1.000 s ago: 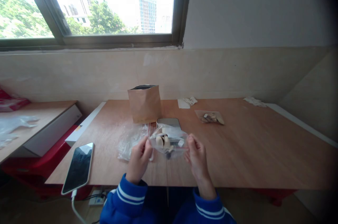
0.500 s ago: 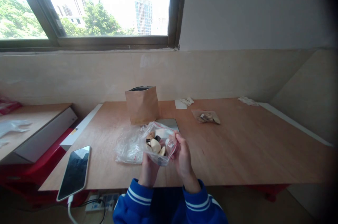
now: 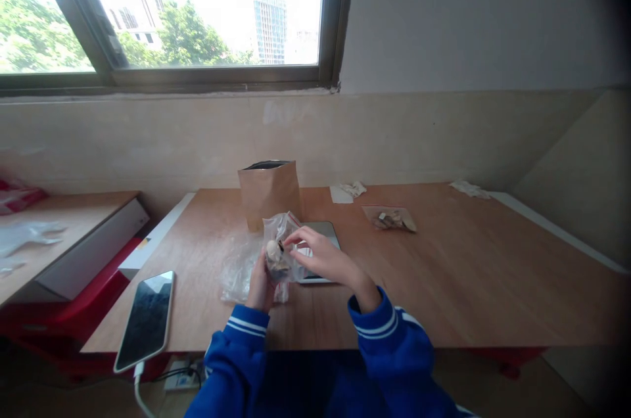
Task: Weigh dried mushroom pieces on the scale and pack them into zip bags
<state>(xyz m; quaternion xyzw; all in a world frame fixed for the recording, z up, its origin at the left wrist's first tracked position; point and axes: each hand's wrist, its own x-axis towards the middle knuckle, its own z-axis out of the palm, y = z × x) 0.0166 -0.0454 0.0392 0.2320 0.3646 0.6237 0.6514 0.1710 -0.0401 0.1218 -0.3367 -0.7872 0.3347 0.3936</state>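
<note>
A clear zip bag (image 3: pixel 279 248) of pale round pieces and dark bits stands bunched upright above the table's near side. My left hand (image 3: pixel 259 283) grips its lower end from below. My right hand (image 3: pixel 321 258) reaches across from the right, with its fingertips on the bag's side; I cannot tell whether they grip it. One pale piece (image 3: pixel 272 248) presses against the plastic. Behind the bag lies a flat grey device (image 3: pixel 323 231), partly hidden by my right hand. A crumpled plastic bag (image 3: pixel 238 275) lies beneath my left hand.
A kraft paper pouch (image 3: pixel 269 196) stands on the wooden table (image 3: pixel 444 273) at the back. A small clear bag of pieces (image 3: pixel 389 218) and white tissues (image 3: pixel 348 191) lie nearby. A smartphone (image 3: pixel 145 313) with a white cable sits left, near the table's front edge.
The bag has gone from lying wide across both hands to bunched upright in my left hand. My right hand has moved across to the bag's side, and the camera has shifted slightly.
</note>
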